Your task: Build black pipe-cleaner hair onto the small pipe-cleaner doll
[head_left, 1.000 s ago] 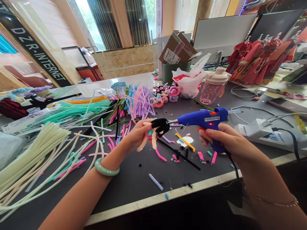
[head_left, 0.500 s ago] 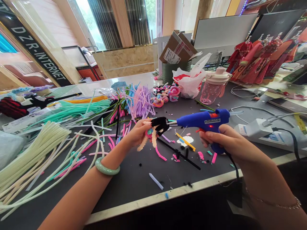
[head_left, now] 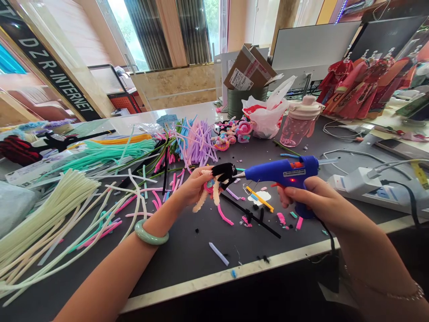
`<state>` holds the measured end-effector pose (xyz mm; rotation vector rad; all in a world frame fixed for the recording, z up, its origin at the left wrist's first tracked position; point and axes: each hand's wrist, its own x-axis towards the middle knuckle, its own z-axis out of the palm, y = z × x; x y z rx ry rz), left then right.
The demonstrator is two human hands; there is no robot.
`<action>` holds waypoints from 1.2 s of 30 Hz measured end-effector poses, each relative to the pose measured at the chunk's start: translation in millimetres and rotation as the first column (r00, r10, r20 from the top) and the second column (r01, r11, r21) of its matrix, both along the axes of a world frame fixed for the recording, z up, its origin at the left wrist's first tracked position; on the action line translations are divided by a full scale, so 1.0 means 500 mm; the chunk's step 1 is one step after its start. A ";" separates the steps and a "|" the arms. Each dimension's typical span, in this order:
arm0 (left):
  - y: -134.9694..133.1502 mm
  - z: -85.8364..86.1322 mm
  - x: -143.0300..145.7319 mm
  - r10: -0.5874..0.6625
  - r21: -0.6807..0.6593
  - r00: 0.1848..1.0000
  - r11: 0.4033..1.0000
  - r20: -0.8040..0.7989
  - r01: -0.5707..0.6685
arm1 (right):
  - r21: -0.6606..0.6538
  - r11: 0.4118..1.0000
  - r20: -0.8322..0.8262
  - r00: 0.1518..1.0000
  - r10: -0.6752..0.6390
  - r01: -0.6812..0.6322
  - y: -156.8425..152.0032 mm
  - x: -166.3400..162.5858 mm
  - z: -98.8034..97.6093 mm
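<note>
Between the fingers of my left hand [head_left: 198, 182] is a small pipe cleaner doll [head_left: 224, 172] with a black fuzzy top, cream limbs and a pink and blue middle. My right hand [head_left: 311, 197] is wrapped round the grip of a blue glue gun [head_left: 281, 172], whose red light is on. The gun's metal nozzle points left and reaches the black part of the doll; whether it touches cannot be made out. A clear glue stick [head_left: 330, 161] pokes from the gun's rear. Below the doll lies a black pipe cleaner [head_left: 258, 219].
Bundles of pale green [head_left: 60, 210], teal [head_left: 117, 154] and lilac pipe cleaners [head_left: 197, 141] cover the left and back. Coloured scraps lie about the middle. A pink cup [head_left: 298, 120], a plastic bag [head_left: 268, 116] and a power strip [head_left: 375, 192] stand to the right.
The glue gun has shifted slightly left and down, its nozzle now lower on the doll's black part. The left hand stays almost where it was.
</note>
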<state>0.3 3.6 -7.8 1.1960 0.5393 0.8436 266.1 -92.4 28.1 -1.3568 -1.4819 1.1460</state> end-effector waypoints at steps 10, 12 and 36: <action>-0.014 -0.006 0.018 0.107 -0.123 0.994 0.987 0.036 -0.102 | 0.099 0.995 -0.122 0.992 0.004 0.008 0.006 -0.013 0.004; -0.017 -0.007 0.026 0.158 -0.160 0.986 0.976 0.057 -0.148 | 0.092 0.995 -0.160 0.987 -0.021 0.036 0.008 -0.013 -0.002; -0.048 -0.002 0.063 0.308 -0.130 0.932 0.949 0.191 -0.287 | 0.128 0.990 -0.285 0.958 -0.022 0.061 0.028 -0.027 -0.022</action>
